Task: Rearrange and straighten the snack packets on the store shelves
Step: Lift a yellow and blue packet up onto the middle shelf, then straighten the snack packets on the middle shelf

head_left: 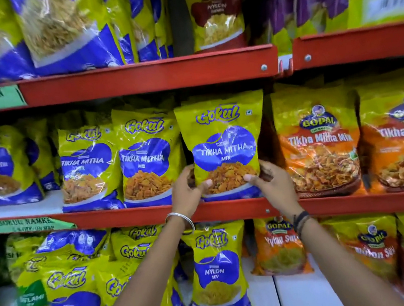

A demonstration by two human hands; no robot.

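Observation:
A yellow and blue Gokul Tikha Mitha Mix packet (222, 134) stands upright at the front of the middle red shelf (132, 217). My left hand (189, 190) grips its lower left corner, thumb on the front. My right hand (269, 178) holds the lower right corner the same way. Two matching Tikha Mitha packets (144, 158) stand to its left, leaning slightly. Orange Gopal Tikha Mitha Mix packets (319, 145) stand directly to its right.
The upper shelf (147, 75) carries blue and yellow packets, a Nylon packet (216, 9) and purple ones. The lower shelf holds Gokul Nylon Sev packets (218, 271), some tilted or lying, and Gopal packets (279, 246). Green price labels (31, 225) stick to the shelf edges.

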